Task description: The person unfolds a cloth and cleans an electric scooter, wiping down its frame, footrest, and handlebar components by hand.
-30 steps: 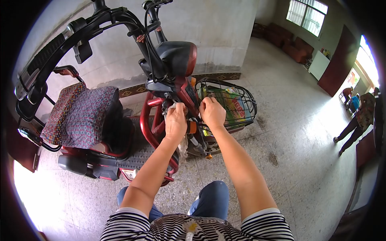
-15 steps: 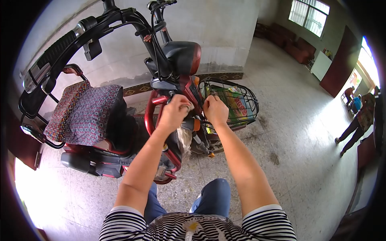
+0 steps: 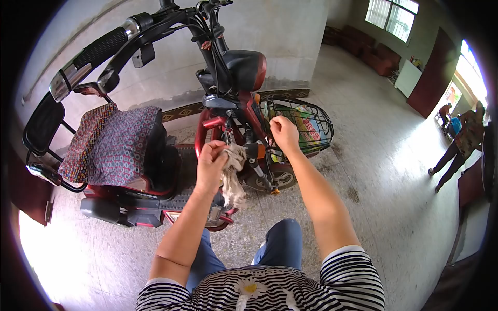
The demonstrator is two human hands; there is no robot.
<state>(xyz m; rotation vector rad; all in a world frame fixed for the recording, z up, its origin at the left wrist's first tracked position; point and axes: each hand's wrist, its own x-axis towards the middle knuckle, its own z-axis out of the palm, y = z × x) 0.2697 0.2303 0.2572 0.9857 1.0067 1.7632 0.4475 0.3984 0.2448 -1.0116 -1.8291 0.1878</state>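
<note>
A crumpled, whitish cloth rag [image 3: 233,181] hangs from my left hand [image 3: 210,163], whose fingers are closed on its upper part. This hand is beside the front column of a red and black electric scooter [image 3: 210,106], below its key area. My right hand [image 3: 284,135] has its fingers curled at the near left side of the black wire basket [image 3: 324,111]. Whether it grips the basket's wire or something else is hidden. Inside the basket lie colourful printed packages [image 3: 310,127]. An orange turn light [image 3: 255,151] sits between my hands.
A patterned cushion [image 3: 124,142] covers the scooter's seat at left, and a handlebar grip [image 3: 101,46] juts across the upper left. A wall [image 3: 290,46] stands behind the scooter. On the right, another person [image 3: 461,145] stands near the bright doorway, with sofas [image 3: 381,59] farther back.
My left hand has come down and toward me from the scooter's column, bringing the rag into fuller view. My right hand stays by the basket. The view has shifted slightly.
</note>
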